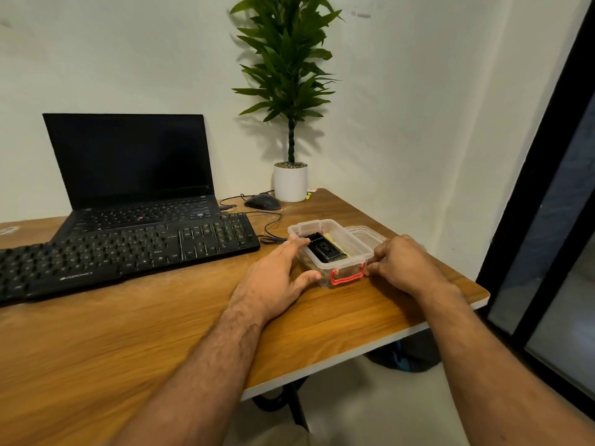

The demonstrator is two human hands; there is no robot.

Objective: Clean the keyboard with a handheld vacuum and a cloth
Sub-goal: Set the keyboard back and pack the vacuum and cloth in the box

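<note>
Both hands were at the small clear plastic storage box with red latch handles [333,252], near the right edge of the brown wood-grain table [161,333]. Left hand [277,275] lay against the box's left wall, fingers fairly straight along the rim, thumb spread toward the near corner; open, bracing rather than gripping. Right hand [399,262] was curled at the box's right near corner, fingertips pinching at or beside the red latch; exact contact too small to confirm. The clear lid [367,235] lay behind and to the right of the box, off it.

Inside the box: a black handheld vacuum [325,251], resting on something pale yellow, possibly the cloth [335,244]; not certain.

The long black wired keyboard [122,252] sat well to the left, untouched, its long axis running left-right with the right end tilted away, keys up, front edge toward the person. It partly overlapped the open black laptop [135,188].

Risks, as judged: the light box could skid or tip toward the table edge if pulled unevenly. The black cable [273,233] lay looped just beside the box's left side; a lifted vacuum or a sweeping left hand could snag it and drag the keyboard.
</note>
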